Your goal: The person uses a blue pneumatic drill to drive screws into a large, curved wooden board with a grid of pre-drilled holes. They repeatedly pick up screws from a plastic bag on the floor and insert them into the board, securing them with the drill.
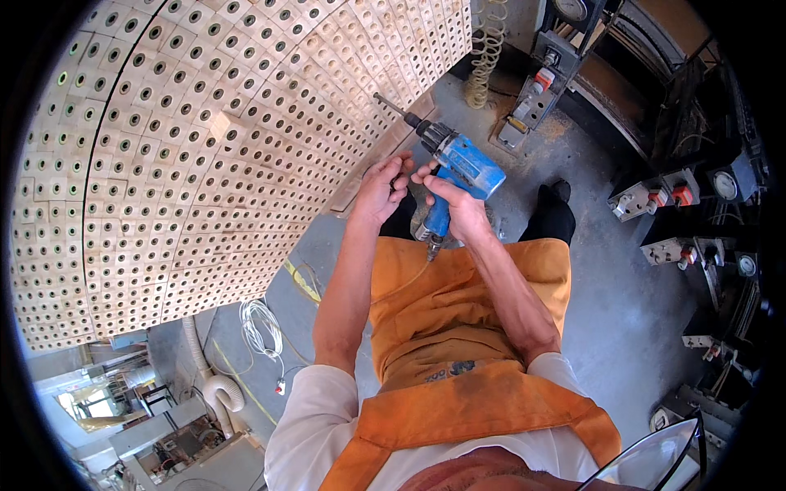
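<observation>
drill (472,168) is gripped in the right hand (460,211), apparently being readied near the blocks (221,164), the left hand (381,190) curled, contents unclear; steady aim seems needed next.

This was a woodworking workshop. Many wooden blocks (226,125) with round holes stood stacked in a broad wall, and sawdust (557,127) lay on the grey floor (610,286). A blue power tool (475,165), a coiled hose (485,65), heavy machinery (655,199) with at least 3 round dials (725,185) and an orange apron (467,409) also showed it.
</observation>
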`<action>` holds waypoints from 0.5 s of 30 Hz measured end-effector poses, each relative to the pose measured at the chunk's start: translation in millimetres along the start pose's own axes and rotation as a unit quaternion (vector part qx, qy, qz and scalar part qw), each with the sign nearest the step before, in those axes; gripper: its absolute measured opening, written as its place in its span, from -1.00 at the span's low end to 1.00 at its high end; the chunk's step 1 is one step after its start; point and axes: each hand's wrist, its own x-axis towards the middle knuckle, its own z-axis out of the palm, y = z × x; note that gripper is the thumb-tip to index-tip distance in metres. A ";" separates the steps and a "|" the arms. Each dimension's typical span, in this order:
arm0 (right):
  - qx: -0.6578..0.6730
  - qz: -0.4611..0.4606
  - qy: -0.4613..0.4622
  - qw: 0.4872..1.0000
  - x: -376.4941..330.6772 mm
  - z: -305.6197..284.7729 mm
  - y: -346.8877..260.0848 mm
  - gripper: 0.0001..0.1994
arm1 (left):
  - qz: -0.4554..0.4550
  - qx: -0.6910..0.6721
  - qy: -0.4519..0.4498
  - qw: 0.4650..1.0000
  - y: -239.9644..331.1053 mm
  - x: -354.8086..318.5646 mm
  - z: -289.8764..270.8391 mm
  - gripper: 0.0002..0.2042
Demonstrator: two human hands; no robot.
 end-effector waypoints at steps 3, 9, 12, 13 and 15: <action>-0.011 -0.003 -0.009 1.000 1.3 -1.4 -1.3 -0.77 | 0.016 -0.004 0.001 1.000 9.0 -0.7 9.4 -0.74; 0.005 0.006 -0.004 1.000 -16.8 -5.2 -7.6 -0.74 | 0.109 -0.008 0.044 0.993 44.8 5.7 25.3 -0.79; 0.022 0.025 -0.032 0.999 -32.2 -20.6 -14.4 -0.76 | 0.136 -0.044 0.044 0.989 62.4 12.6 30.9 -0.77; 0.016 0.033 -0.049 0.998 -33.2 -27.6 -14.1 -0.75 | 0.131 -0.051 0.030 0.990 66.5 15.4 29.4 -0.75; 0.021 0.044 -0.052 0.997 -35.3 -33.8 -17.4 -0.73 | 0.096 -0.026 -0.010 0.995 72.3 13.0 36.1 -0.76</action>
